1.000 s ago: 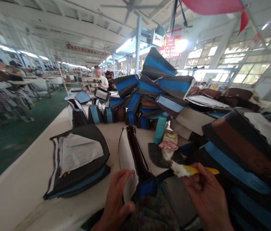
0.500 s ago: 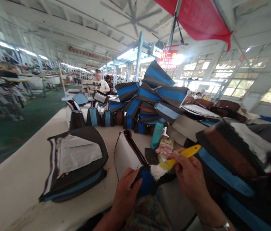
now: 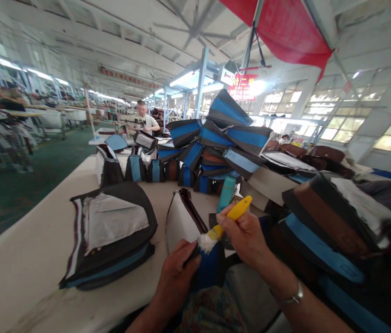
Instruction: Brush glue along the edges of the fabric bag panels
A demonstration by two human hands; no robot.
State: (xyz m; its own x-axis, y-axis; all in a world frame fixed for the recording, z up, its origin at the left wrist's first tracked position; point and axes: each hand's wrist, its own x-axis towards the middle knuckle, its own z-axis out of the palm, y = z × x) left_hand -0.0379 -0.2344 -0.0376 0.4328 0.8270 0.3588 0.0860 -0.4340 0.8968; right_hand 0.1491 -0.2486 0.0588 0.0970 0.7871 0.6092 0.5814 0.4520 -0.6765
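My left hand (image 3: 177, 270) pinches the near edge of the bag (image 3: 183, 222), its far end on the table (image 3: 35, 231); it looks light and bendy, best held by that edge. My right hand (image 3: 245, 233) clasps the soft-bristled brush (image 3: 239, 207) by its stiff handle.

my left hand (image 3: 177, 273) and right hand (image 3: 245, 233) are bare, as are the forearms i can see from over here. a shiny, silver-coloured band (image 3: 297, 294) circles my right wrist, with a wider flat part. at my lap i make out patterned cloth (image 3: 212, 307) in muted greenish and reddish tones, its print blurred.
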